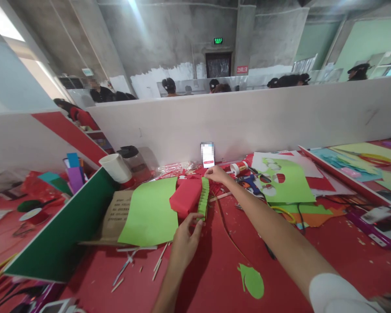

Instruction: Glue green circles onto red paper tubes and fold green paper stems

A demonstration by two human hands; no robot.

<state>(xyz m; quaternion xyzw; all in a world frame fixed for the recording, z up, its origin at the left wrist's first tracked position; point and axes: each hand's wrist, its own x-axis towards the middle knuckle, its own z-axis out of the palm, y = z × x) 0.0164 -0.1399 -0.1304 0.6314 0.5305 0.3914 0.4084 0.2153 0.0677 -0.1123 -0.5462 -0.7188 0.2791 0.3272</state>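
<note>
A red paper-covered box (186,194) stands before me on the table, partly over a large green paper sheet (151,213). Along its right side runs a green pleated paper strip (203,199). My left hand (186,241) is closed at the strip's near end, thumb and fingers pinching it beside the box. At the far end, my right hand (217,174) has its fingertips together on the strip's top. Part of that grip is too small to see clearly. Under the green sheet lies brown printed cardboard (115,215).
A lit phone (207,154) leans against the white partition (263,115). Right of it are a glue bottle (239,168), a blue glue gun (252,183) and cut green paper (291,180). A green divider board (65,226) stands left; sticks and a green cut-out (253,281) lie nearer.
</note>
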